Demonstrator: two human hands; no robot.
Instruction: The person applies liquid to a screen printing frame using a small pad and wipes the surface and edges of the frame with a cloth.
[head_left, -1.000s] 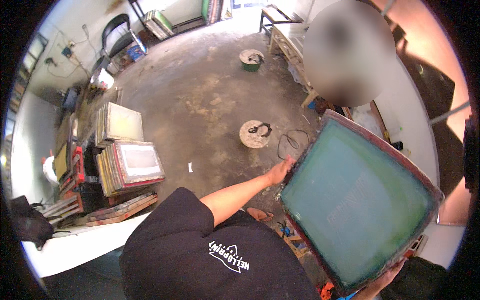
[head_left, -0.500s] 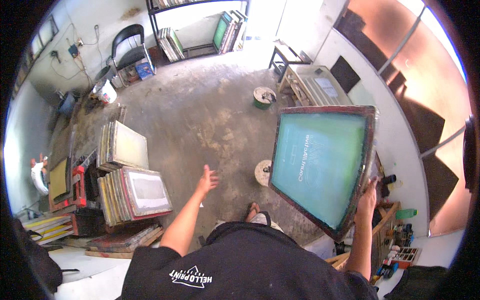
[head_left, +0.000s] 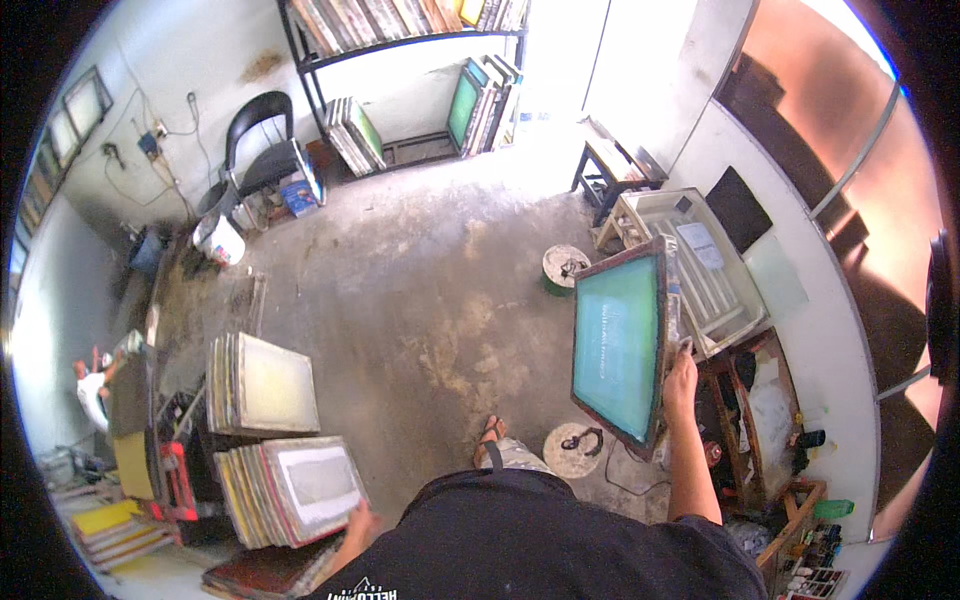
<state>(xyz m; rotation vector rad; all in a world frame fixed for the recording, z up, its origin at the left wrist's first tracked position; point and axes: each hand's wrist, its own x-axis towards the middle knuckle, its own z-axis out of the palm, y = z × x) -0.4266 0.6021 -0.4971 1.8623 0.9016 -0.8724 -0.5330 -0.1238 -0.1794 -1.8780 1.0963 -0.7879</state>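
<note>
My right hand (head_left: 681,385) is closed on the right edge of a screen-printing frame (head_left: 618,345), which has a dark border and teal mesh with pale lettering. The frame is held upright and slightly tilted off to my right, above the floor. My left hand (head_left: 362,526) is low on the left, slightly blurred, its fingers apart and nothing visible in it. It is beside the lower right corner of a stack of frames (head_left: 313,487) with a pale grey panel in front; whether it touches them I cannot tell. Another stack of cream-faced frames (head_left: 272,386) stands just behind.
A round-topped stool (head_left: 573,450) stands by my foot, with another round stool (head_left: 567,264) farther off. At right are a glass-topped table (head_left: 712,270) and a wooden rack (head_left: 790,520). A shelf of frames (head_left: 410,42) and a black chair (head_left: 262,140) stand at the back.
The teal screen frame has swung away from me and appears narrower, still in my right hand. My left hand has dropped down and left toward the stack. The view has shifted.
</note>
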